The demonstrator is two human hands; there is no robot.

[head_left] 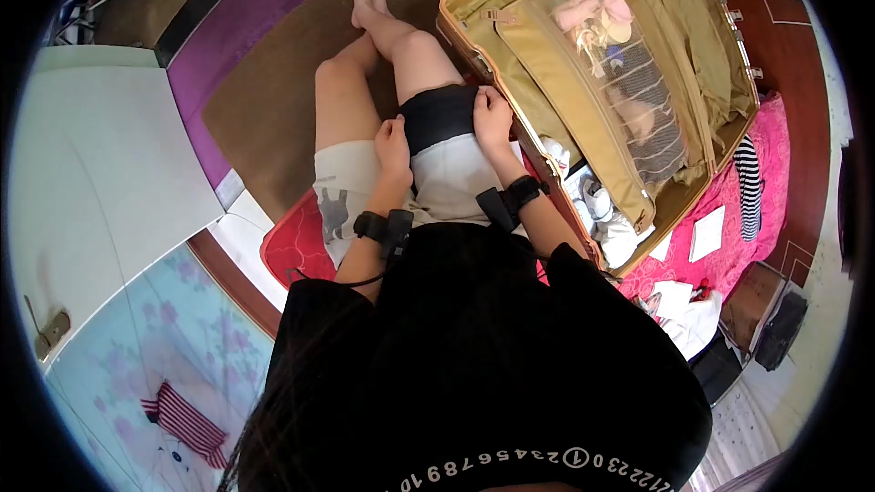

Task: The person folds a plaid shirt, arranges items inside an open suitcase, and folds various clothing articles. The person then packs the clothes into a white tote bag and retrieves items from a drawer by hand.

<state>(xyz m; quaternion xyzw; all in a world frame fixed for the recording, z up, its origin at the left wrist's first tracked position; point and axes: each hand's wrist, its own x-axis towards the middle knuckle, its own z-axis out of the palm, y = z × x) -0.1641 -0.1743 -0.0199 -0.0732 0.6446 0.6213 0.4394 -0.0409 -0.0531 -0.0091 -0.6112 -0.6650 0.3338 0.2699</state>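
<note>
A folded piece of black cloth (439, 118) lies across my right thigh, over my white shorts (447, 164). My left hand (393, 148) is closed at its left edge, and my right hand (493, 117) is closed at its upper right corner, so the cloth stretches flat between them. The kind of garment cannot be made out. Close beside my right hand is the rim of an open tan suitcase (519, 118). Inside its clear and mesh pocket (638, 96) are pink items and other clothing. White bundled items (602, 210) sit in the near end of the suitcase.
My legs stretch forward over a brown mat (264, 118). A pink bedspread (770, 182) on the right holds a striped sock (748, 187) and white papers (707, 233). To the left are a white door (109, 155) and a red-striped sock (190, 424) on a blue floral surface.
</note>
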